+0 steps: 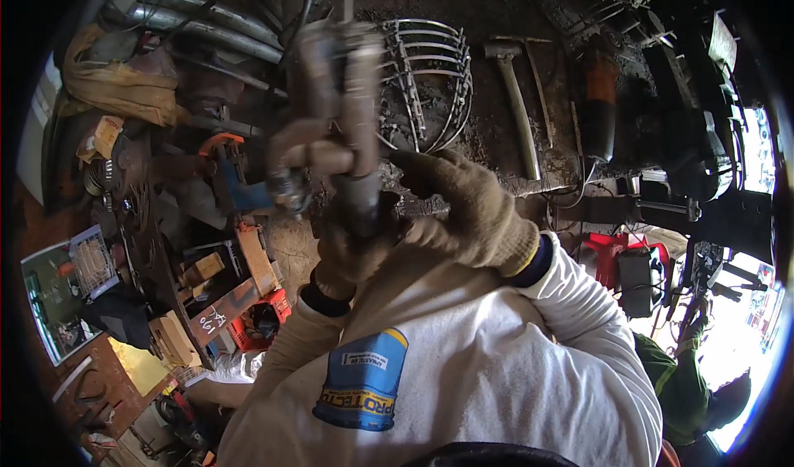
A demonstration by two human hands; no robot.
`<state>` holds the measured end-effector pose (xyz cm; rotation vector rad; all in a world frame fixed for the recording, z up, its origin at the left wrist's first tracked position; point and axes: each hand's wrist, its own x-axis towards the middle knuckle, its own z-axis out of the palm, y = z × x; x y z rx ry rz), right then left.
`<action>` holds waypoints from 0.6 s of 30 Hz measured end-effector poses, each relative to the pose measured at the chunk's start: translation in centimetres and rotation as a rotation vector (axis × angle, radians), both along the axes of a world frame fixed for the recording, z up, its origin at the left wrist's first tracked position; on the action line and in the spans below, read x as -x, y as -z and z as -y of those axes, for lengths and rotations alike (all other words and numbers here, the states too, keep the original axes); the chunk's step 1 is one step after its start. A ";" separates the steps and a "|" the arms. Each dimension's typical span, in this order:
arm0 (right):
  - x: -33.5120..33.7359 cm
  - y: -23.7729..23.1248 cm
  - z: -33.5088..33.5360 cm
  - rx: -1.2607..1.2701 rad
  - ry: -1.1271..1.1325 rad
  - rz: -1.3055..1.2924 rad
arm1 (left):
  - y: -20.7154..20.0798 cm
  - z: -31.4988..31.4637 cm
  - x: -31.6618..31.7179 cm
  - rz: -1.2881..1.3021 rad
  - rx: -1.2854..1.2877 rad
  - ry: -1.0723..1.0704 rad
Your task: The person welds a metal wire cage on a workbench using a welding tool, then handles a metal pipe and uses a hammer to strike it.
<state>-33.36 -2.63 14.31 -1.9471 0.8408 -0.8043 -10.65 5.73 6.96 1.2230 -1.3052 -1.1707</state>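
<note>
Both my hands wear brown work gloves. My left hand (351, 260) is closed round the lower grey end of a thick tube-shaped metal piece (361, 128). The piece is brown and grey and smeared by motion, with a broad clamp-like part on its left side; I cannot tell its exact kind. Just right of it, my right hand (475, 206) is curved, with forefinger and thumb apart and a dark gap between them. Beyond the hands, a wire frame with curved crossbars (434, 62) lies on the dark, dirty workbench (488, 128).
A hammer (514, 103) and an orange-and-black power tool (600, 103) lie on the bench at right. Metal pipes (207, 20) and a tan cloth (116, 78) are at far left. A red crate (258, 322) stands lower left. Another person in green (678, 384) is at lower right.
</note>
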 end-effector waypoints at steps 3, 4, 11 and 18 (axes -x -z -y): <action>-1.5 -0.1 -1.0 -0.002 -0.028 0.101 | 0.3 0.3 0.6 0.456 0.378 -0.044; -2.2 0.1 -1.6 -0.091 0.005 0.225 | 0.3 0.6 1.0 0.535 0.461 -0.063; -0.6 1.4 -4.9 -0.227 0.201 0.189 | -3.2 3.0 3.3 0.499 0.472 0.195; 0.7 0.7 -4.7 0.290 0.191 -0.142 | -4.2 2.1 5.3 0.334 0.555 0.106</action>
